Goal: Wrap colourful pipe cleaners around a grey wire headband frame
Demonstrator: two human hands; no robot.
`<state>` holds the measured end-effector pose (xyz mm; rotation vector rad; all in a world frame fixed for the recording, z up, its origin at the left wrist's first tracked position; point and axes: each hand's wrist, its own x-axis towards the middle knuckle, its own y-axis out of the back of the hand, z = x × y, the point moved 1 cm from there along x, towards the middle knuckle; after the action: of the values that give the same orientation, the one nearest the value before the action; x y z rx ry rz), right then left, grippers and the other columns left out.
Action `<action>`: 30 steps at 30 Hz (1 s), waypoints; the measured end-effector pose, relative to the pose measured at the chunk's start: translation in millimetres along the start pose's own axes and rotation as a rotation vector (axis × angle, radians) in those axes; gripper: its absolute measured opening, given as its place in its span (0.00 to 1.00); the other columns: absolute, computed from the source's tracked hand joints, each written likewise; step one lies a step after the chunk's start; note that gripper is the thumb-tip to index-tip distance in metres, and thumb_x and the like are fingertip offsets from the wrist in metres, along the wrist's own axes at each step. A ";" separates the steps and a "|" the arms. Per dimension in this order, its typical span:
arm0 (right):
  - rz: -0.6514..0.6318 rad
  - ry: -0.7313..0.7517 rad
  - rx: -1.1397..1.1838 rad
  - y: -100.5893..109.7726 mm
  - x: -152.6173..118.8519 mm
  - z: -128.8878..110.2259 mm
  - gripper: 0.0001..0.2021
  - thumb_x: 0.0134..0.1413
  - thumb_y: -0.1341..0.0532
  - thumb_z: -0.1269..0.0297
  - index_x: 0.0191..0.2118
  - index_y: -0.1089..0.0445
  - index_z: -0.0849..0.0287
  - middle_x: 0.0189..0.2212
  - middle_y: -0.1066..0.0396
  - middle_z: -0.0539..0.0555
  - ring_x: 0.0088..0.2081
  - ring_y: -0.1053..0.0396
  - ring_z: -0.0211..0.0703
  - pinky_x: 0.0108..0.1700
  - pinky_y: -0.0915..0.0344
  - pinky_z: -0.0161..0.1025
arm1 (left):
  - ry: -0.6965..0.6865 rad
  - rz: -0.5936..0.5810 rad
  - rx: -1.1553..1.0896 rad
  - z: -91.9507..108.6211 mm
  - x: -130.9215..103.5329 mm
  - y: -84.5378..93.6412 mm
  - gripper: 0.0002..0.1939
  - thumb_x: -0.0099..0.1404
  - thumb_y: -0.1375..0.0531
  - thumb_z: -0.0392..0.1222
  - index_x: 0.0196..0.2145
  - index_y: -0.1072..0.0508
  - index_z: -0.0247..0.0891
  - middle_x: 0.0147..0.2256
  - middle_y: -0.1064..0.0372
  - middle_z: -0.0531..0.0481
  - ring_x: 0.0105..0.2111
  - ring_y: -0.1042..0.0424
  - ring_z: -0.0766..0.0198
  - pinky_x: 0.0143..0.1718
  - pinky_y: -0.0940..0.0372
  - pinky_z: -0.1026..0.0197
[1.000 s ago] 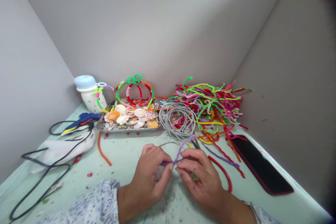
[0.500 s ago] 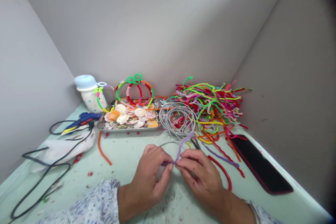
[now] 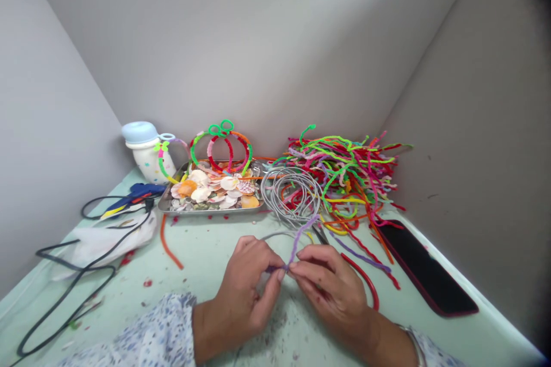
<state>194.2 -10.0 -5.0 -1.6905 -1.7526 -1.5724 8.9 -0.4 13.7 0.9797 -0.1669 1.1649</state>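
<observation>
A fuzzy purple pipe cleaner (image 3: pixel 298 236) is pinched between my two hands, with one end sticking up toward the coil of grey wire. My left hand (image 3: pixel 248 288) grips it between thumb and fingers, and a short purple piece shows beside the index finger. Fingertips of my right hand (image 3: pixel 333 287) close on it right beside the left thumb, nearly touching it. A thin grey wire (image 3: pixel 275 234) curves just behind my fingers; whether it joins the purple piece is hidden.
Behind my hands are a metal tray (image 3: pixel 206 212) of shells, the coiled grey wire (image 3: pixel 293 219) and a colourful pipe cleaner heap (image 3: pixel 348 163). A phone (image 3: pixel 428 269) lies right; a bottle (image 3: pixel 150 160), blue glue gun (image 3: pixel 140 190) and black cable (image 3: pixel 71 281) are left.
Both hands keep nearly the same pinch on the purple pipe cleaner. My right fingers have shifted very slightly.
</observation>
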 end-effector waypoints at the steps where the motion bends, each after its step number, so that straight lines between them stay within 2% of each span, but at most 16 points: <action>1: -0.002 0.002 -0.001 0.2 -0.5 0.3 0.14 0.56 0.39 0.78 0.46 0.29 0.56 0.39 0.31 0.56 0.37 0.28 0.41 0.36 0.28 0.36 | -0.004 0.001 -0.002 0.1 -0.2 0.1 0.06 0.65 0.48 0.31 0.36 0.34 0.38 0.30 0.35 0.49 0.32 0.37 0.59 0.38 0.43 0.53; 16: -0.023 -0.050 -0.003 -3.1 4.3 -1.2 0.08 0.59 0.39 0.75 0.43 0.29 0.58 0.36 0.29 0.55 0.37 0.28 0.41 0.37 0.29 0.36 | -0.060 0.007 0.040 -1.1 -1.7 0.7 0.06 0.65 0.48 0.30 0.37 0.34 0.37 0.30 0.34 0.48 0.31 0.36 0.59 0.39 0.44 0.51; 30: -0.027 -0.060 -0.022 -4.4 0.5 0.1 0.10 0.59 0.39 0.74 0.46 0.30 0.57 0.37 0.29 0.55 0.38 0.28 0.41 0.39 0.29 0.36 | -0.058 -0.016 0.059 -3.0 -2.6 1.4 0.07 0.65 0.48 0.29 0.38 0.34 0.37 0.31 0.33 0.48 0.32 0.36 0.59 0.40 0.44 0.50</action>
<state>190.5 -8.5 -6.9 -1.7491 -1.8001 -1.5732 5.5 0.1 11.2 1.0657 -0.1721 1.1330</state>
